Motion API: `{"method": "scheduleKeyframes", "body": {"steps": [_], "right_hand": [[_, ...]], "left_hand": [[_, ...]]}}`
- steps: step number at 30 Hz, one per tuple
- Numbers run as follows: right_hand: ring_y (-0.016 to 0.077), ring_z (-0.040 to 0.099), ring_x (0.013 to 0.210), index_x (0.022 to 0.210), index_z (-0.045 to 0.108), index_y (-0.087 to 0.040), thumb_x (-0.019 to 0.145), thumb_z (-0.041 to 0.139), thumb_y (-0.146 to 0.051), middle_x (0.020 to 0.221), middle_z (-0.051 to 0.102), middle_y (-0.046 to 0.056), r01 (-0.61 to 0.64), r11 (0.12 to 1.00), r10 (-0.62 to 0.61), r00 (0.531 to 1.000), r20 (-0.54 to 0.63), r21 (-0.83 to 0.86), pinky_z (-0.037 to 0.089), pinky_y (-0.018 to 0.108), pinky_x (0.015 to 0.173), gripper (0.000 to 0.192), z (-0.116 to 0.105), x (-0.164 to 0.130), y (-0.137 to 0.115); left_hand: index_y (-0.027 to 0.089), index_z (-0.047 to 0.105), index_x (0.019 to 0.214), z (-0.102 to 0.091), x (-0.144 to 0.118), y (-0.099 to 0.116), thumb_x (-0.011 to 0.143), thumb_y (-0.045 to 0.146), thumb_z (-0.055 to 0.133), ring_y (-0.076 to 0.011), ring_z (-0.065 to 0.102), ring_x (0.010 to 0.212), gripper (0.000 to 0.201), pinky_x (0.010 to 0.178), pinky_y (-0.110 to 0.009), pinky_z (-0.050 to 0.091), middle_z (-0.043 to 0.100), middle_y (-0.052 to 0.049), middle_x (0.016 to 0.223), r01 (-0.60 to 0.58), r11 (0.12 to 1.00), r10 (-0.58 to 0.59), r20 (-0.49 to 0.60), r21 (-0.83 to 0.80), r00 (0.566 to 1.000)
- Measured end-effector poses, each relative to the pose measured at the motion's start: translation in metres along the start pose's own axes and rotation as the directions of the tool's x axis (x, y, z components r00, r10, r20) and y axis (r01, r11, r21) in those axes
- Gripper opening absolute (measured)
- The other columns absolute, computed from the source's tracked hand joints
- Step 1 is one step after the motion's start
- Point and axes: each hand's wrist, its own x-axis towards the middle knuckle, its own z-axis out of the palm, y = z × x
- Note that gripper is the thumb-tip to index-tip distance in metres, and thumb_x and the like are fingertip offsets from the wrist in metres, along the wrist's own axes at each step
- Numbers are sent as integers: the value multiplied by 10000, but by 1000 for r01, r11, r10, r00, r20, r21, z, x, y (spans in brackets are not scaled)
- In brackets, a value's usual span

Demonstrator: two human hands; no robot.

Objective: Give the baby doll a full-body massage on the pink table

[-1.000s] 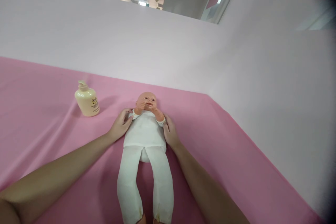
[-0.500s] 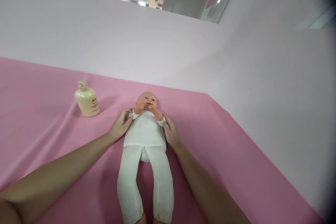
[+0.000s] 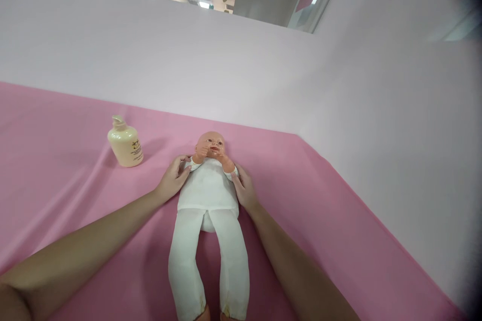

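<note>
Head view: a plastic-headed baby doll [image 3: 209,195] in a soft white cloth suit lies on its back on a worktop [image 3: 56,170] draped in smooth pink fabric. The left hand [image 3: 173,179] and right hand [image 3: 244,188] cup its shoulders, fingers loosely curved against the sleeves. A rounded cream pump bottle [image 3: 125,143] stands nearby.

Bright, even light; dark, warped right edge.
</note>
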Motion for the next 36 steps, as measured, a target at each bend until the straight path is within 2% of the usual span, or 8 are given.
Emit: {"method": "scheduleKeyframes", "body": {"steps": [10,23,30,36], "right_hand": [[249,586,1238,1307,594,-244,946,443,-358,1324,651,72,57,998,-56,998,-13,16,430,452,1097,408,-1,-1,5],[240,548,1278,1372,557,-254,832,435,-177,1368,618,56,114,992,-113,993,25,-57,408,467,1126,560,-4,-2,14],[220,549,1288,1371,562,-254,807,410,-154,1367,622,42,123,992,-123,992,25,-21,404,455,1141,592,-3,-2,18],[228,549,1293,1379,553,-252,837,419,-175,1368,626,50,92,995,-92,996,4,-29,411,468,1134,564,-2,-2,16]], "left_hand": [[237,478,1061,0,0,0,911,421,569,-214,572,1216,255,1054,-418,445,598,-89,1294,25,996,-24,13,-89,1000],[240,469,996,1,1,14,853,407,611,-218,605,1158,262,1020,-423,472,636,-75,1227,51,998,-52,-21,-45,998],[239,474,1032,1,1,12,861,383,595,-224,594,1193,254,1043,-430,462,631,-80,1251,48,998,-49,-22,-39,999],[232,521,1203,0,1,6,845,335,607,-244,570,1211,382,1064,-440,441,618,-80,1248,45,996,-43,-27,72,999]]}}
